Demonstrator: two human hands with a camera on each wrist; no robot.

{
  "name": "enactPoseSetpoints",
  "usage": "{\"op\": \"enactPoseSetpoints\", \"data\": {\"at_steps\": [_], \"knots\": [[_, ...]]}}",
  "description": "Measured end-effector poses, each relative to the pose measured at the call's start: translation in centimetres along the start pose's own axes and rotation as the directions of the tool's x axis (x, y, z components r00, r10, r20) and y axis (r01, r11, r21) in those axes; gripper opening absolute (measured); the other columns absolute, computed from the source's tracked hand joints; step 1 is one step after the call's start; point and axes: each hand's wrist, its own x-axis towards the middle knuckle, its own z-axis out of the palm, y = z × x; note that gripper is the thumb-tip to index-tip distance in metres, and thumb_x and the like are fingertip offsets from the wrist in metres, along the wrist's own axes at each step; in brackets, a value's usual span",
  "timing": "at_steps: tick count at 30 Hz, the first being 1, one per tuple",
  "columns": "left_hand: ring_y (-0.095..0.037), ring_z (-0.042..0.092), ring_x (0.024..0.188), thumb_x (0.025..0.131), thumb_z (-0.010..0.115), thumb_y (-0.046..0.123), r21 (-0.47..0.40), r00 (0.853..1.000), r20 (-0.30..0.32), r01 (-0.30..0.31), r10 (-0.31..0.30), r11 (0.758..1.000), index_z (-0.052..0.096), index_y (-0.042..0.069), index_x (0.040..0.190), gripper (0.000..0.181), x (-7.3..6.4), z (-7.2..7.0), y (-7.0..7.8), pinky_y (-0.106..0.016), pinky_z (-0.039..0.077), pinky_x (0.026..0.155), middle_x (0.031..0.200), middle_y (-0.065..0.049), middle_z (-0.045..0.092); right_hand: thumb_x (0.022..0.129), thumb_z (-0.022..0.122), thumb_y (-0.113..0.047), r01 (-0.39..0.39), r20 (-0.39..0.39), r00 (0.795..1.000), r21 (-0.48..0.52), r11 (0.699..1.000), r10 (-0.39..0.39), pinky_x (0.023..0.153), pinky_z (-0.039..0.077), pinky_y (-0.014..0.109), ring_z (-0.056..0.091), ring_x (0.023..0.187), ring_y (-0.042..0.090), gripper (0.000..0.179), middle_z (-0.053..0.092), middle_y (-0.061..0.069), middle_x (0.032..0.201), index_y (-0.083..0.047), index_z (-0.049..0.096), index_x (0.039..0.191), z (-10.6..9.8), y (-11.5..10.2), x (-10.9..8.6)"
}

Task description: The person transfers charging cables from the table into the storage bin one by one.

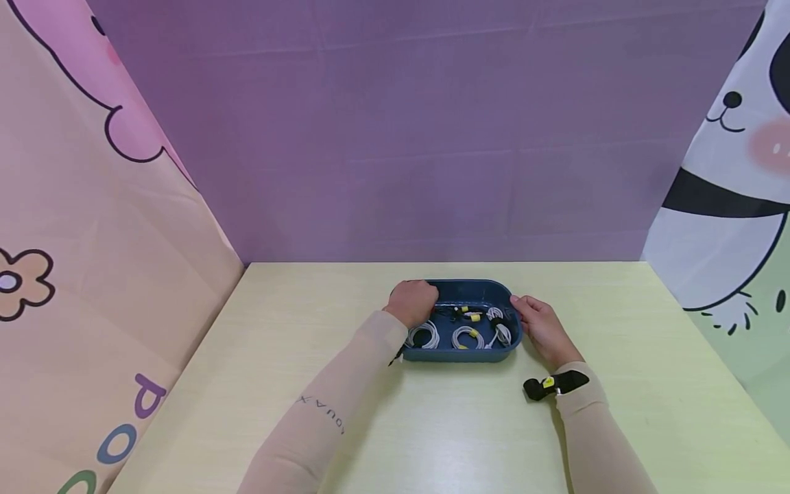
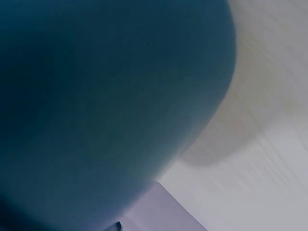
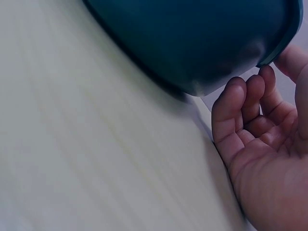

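Observation:
A dark blue rectangular tray [image 1: 457, 355] with rounded corners holds several coiled cables. A white cable coil [image 1: 435, 335] lies at its left, a smaller white coil [image 1: 457, 337] with yellow bits near the middle, and a white cable bundle [image 1: 503, 333] at the right. Behind them are dark cables with yellow connectors [image 1: 474, 317]. My left hand [image 1: 412, 302] grips the tray's left rim, its fingertips hidden. With thumb and fingers my right hand [image 1: 543, 328] pinches the right rim; the right wrist view shows this hand [image 3: 269, 149] beside the tray's outer wall [image 3: 192, 43].
The tray is over the far half of a pale wooden table [image 1: 444, 425]. A purple cloth [image 1: 420, 137] hangs behind the table, with printed cloths at the left [image 1: 123, 240] and right [image 1: 728, 261]. A black wrist strap [image 1: 570, 381] sits on the right wrist.

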Motion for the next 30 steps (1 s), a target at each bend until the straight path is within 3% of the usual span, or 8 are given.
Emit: {"op": "enactPoseSetpoints", "data": {"at_steps": [7,12,20,24,30], "knots": [[-0.017,0.074,0.088,0.1,0.065,0.026,-0.017,1.0,-0.008,0.003,-0.003,1.0,0.079,0.015,0.104,0.018,0.2,0.6,-0.2,-0.037,0.061,0.082,0.097,0.001,0.079,0.104,0.059,-0.038,0.003,0.0,1.0,-0.009,1.0,-0.003,0.069,0.049,0.016,0.055,0.078,0.004,0.029,0.056,-0.009,0.084,-0.015,0.061,0.087,-0.1,-0.2,-0.1],[-0.017,0.073,0.086,0.1,0.065,0.025,-0.098,1.0,-0.027,0.003,-0.006,0.995,0.08,0.016,0.101,0.018,0.0,0.7,-0.5,-0.037,0.06,0.082,0.094,0.001,0.078,0.104,0.059,-0.04,-0.006,-0.003,1.0,-0.03,1.0,0.006,0.072,0.05,0.016,0.055,0.08,0.005,0.029,0.055,-0.009,0.086,-0.015,0.06,0.089,-0.4,-0.2,-0.2],[-0.017,0.071,0.085,0.102,0.058,0.015,-0.245,0.987,-0.162,-0.029,-0.011,0.969,0.079,0.015,0.097,0.022,-1.4,-0.4,-1.5,-0.035,0.059,0.08,0.093,0.0,0.077,0.104,0.058,-0.04,-0.002,-0.016,1.0,-0.033,0.999,0.002,0.071,0.05,0.016,0.055,0.079,0.004,0.03,0.056,-0.009,0.085,-0.015,0.06,0.088,-0.4,-0.3,-0.1],[-0.02,0.069,0.091,0.101,0.061,0.016,-0.392,0.957,-0.264,0.008,-0.12,0.92,0.079,0.013,0.101,0.018,-2.5,-0.6,-2.6,-0.037,0.058,0.084,0.099,-0.003,0.076,0.104,0.058,-0.038,0.005,-0.017,1.0,-0.018,1.0,-0.005,0.069,0.05,0.016,0.055,0.077,0.004,0.029,0.057,-0.01,0.084,-0.015,0.061,0.087,-0.3,-0.1,0.0],[-0.023,0.06,0.082,0.099,0.066,0.016,-0.614,0.87,-0.343,0.078,-0.354,0.786,0.074,0.011,0.113,0.018,-4.2,0.9,-4.3,-0.037,0.053,0.068,0.099,-0.01,0.069,0.104,0.058,-0.039,0.004,-0.012,1.0,-0.026,1.0,-0.005,0.07,0.049,0.016,0.055,0.078,0.004,0.029,0.056,-0.009,0.085,-0.014,0.061,0.089,-0.2,0.2,0.1]]}}
